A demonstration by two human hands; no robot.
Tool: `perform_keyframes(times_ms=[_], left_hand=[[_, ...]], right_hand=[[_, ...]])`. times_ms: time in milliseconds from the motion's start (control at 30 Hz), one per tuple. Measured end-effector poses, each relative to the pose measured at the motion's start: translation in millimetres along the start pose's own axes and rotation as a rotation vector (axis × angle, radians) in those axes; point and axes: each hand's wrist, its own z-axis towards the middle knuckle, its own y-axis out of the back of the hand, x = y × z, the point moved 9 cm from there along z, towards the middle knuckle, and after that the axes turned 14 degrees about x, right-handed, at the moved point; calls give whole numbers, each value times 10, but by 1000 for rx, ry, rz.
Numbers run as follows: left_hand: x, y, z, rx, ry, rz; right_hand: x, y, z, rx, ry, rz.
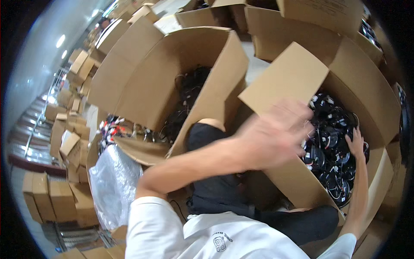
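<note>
A large open cardboard box [366, 77] on the right holds a heap of black rounded parts [330, 140] with thin wires and white connectors. My right hand [355, 143] reaches down along the box's right side and rests on these parts, fingers apart, gripping nothing visible. My left hand [278, 134] is raised over the box's near left edge, smeared by motion. Whether its fingers hold anything cannot be made out. Just beyond it, a raised cardboard flap [289, 77] stands over the box's left side.
Left of centre, another open box [194, 43] holds dark wired parts [189, 95]. Beside it lie red and white wired pieces [113, 128] and a sheet of clear bubble wrap [114, 185]. Stacked cartons [56, 196] line the far left. My legs in dark shorts [215, 185] fill the space between the boxes.
</note>
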Motion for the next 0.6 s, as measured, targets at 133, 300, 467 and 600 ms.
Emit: perform_keyframes(times_ms=[133, 300, 467, 600], left_hand=[[1096, 1196, -1698, 51, 596, 179], [1019, 1902, -4689, -39, 1388, 473], [718, 1164, -6147, -51, 1667, 114], [578, 1672, -5828, 16, 1554, 366]], right_hand=[[436, -400, -809, -181, 117, 104], [-42, -651, -1292, 166, -44, 454], [694, -178, -1375, 185, 126, 424], [1752, 823, -1497, 85, 286, 470]])
